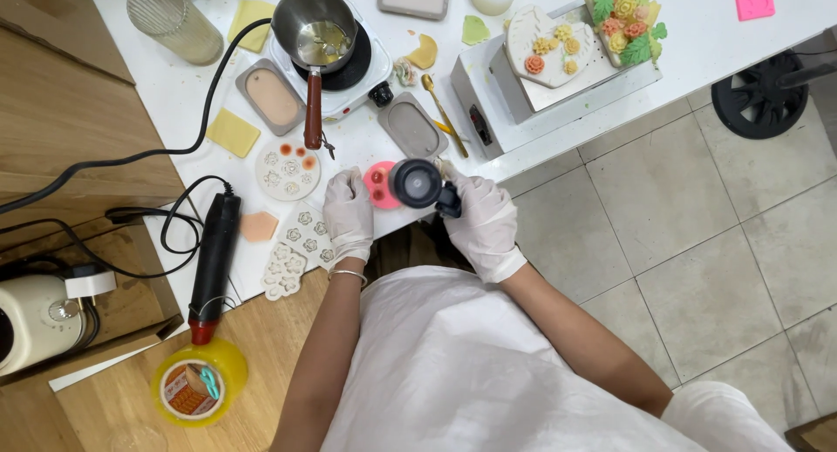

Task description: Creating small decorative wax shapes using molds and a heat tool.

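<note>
A: Right hand (485, 225), white glove, closed around the handle of a black handheld heat gun (421, 184), round nozzle end facing up at the camera. It sits at the near edge of the white table (697, 33).

B: Left hand (348, 212)?

A: Gloved too, fingers curled down beside a small round pink silicone mould (378, 186), fingertips at its left edge. Probably pinning it, but the contact is hard to tell from this angle. The heat gun sits just right of the mould, partly over it.

B: Things around?

A: A white flat flower-cavity mould (307, 234) under the left wrist, and a round white mould with orange-filled cavities (288, 169) further left. A small steel saucepan with a wooden handle (315, 35) sits on a white single hotplate (349, 64) behind. A second black heat tool with a cord (214, 251) lies at the left, and a yellow tape roll (196, 382) sits on the wooden floor area below it.

B: Right side?

A: A heart-shaped white slab with wax flowers (547, 47) on a white box.
</note>
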